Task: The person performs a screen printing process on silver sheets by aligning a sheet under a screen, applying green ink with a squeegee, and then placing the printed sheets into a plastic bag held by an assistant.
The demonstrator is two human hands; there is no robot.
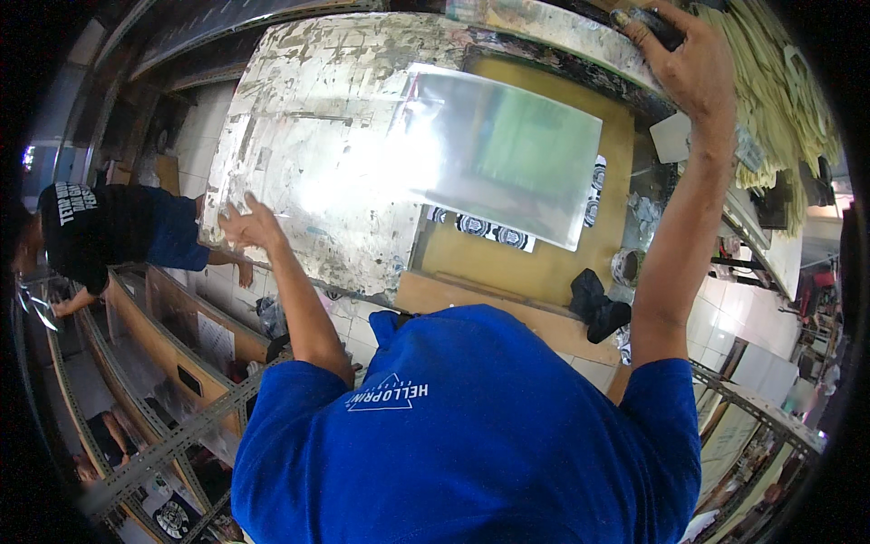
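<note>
Over the left edge of a paint-stained white table [308,154], my left hand [251,225] is open, fingers spread, holding nothing. My right hand [693,68] reaches to the far right and grips a dark rounded object [664,29] at the ledge; its kind cannot be made out. Between my hands a shiny clear plastic sheet [535,150] lies partly on the table and partly over a yellowish board [517,267]. Black-and-white printed pieces [494,231] stick out from under its near and right edges.
A dark cloth [600,308] and a roll of tape [626,266] are by the board's right side. Pale yellow cloth strips [779,109] hang at the far right. Another person [118,227] bends at the left beside wooden-sided racks [172,335]. A metal shelf frame [181,440] stands near me.
</note>
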